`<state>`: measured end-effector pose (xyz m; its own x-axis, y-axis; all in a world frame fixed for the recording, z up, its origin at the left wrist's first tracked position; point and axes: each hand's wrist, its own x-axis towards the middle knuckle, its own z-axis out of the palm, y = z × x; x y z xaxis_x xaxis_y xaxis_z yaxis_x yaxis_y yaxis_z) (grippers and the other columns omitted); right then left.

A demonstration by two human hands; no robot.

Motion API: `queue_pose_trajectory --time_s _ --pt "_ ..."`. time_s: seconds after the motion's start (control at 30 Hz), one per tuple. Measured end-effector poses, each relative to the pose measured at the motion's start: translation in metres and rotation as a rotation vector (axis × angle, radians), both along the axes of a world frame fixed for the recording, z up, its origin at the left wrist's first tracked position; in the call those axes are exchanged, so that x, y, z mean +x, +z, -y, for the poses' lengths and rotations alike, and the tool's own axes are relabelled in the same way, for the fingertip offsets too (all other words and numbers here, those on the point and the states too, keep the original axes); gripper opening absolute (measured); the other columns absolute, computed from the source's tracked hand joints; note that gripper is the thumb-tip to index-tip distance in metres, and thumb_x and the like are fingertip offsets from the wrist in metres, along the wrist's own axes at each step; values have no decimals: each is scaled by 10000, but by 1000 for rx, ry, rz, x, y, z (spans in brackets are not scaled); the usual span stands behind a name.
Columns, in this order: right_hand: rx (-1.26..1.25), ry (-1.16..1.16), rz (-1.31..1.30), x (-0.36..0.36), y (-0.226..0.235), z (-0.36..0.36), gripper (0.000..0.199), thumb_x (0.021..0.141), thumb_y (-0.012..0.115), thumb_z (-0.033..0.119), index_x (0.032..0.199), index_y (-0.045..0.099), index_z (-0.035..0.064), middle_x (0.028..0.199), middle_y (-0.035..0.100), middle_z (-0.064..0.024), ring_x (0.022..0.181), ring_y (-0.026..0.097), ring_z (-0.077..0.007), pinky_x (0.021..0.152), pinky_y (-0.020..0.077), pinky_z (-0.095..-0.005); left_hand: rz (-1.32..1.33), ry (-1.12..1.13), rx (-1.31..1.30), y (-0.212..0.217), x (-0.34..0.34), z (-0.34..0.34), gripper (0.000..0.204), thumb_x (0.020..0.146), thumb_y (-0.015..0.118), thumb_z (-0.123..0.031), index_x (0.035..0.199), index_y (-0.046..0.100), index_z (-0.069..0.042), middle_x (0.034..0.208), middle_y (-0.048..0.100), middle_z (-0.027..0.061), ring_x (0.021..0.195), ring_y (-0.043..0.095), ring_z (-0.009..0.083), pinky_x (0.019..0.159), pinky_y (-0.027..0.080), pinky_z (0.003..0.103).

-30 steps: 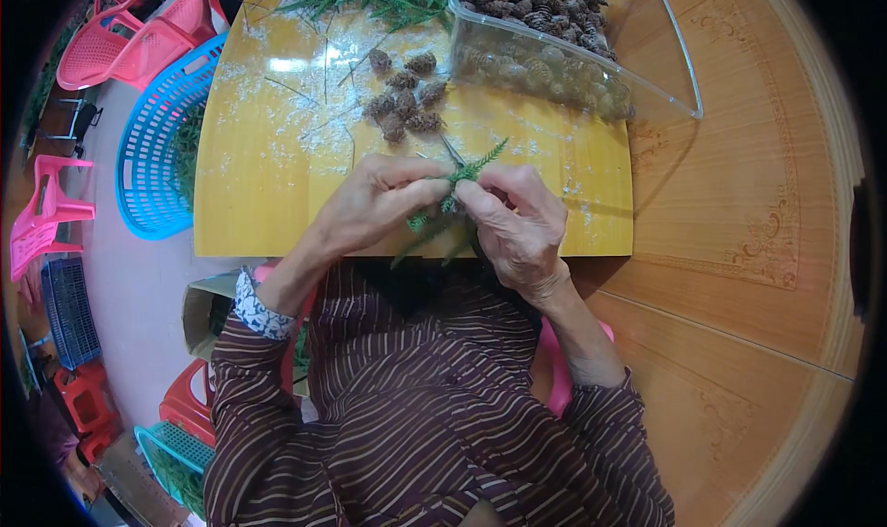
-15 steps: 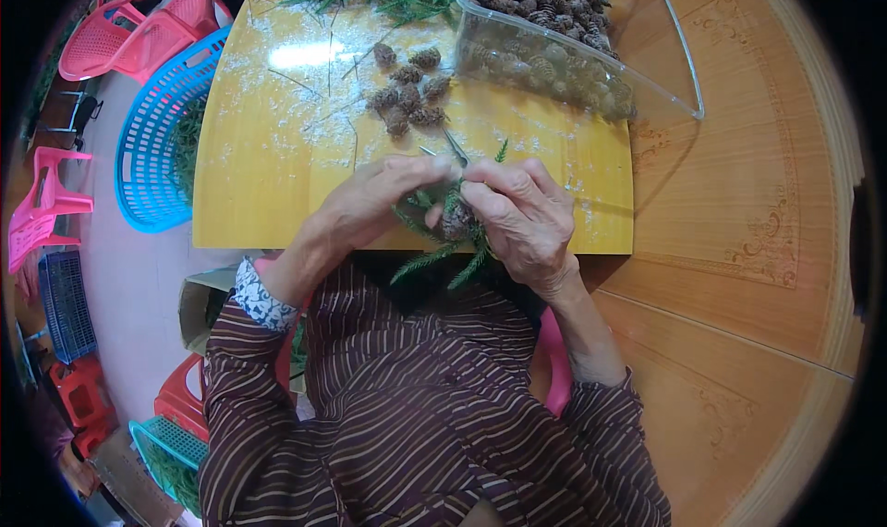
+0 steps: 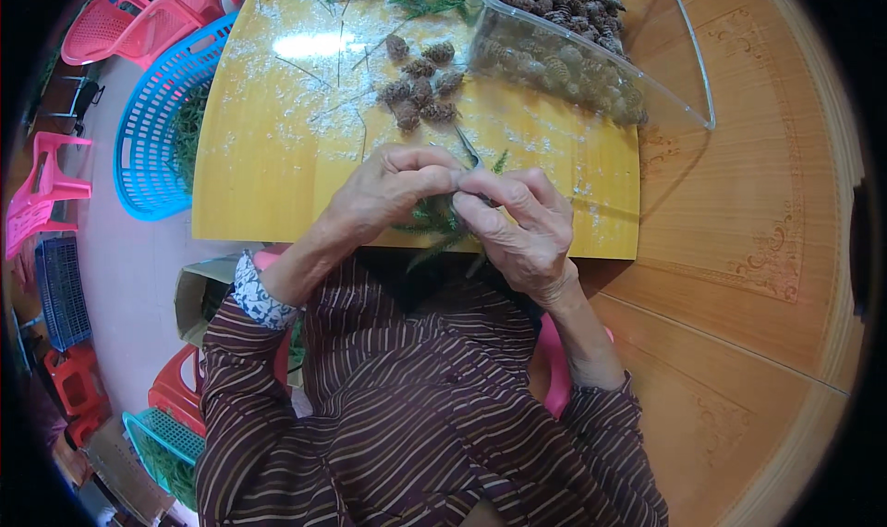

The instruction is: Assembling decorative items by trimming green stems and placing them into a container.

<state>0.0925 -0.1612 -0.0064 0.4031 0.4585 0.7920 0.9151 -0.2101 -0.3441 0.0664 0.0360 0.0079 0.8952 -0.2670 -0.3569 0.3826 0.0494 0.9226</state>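
Your left hand (image 3: 393, 187) and right hand (image 3: 522, 222) meet, fingertips pinched on a green sprig bundle (image 3: 439, 222) at the near edge of the yellow board (image 3: 277, 157). Keep the pinch tight and stems aligned. Needles look soft, feathery; brown cones (image 3: 418, 88) beyond look scaly, rough; clear plastic bin (image 3: 591, 74) glossy.

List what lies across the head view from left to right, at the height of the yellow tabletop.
Pink plastic chair → blue plastic basket → yellow table → left hand → green sprig → right hand → clear plastic bin of pine cones → wooden floor.
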Motion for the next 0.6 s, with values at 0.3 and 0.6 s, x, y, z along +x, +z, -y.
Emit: queue_pose_trajectory --time_s 0.3,0.6 --pt "58 40 -152 -3 2 -1 307 671 735 -28 960 689 65 952 666 -77 686 569 -188 613 476 -277 -7 42 -87 8 -1 1 189 885 583 -164 970 676 -22 802 628 -16 728 557 57 658 451 204" --pt "144 65 -499 -6 2 -4 297 738 712 -68 1014 686 37 937 659 -115 779 635 -183 669 515 -280 183 48 129 11 -5 5 166 884 563 -126 906 663 5 751 590 -34 705 521 32 621 429 204"
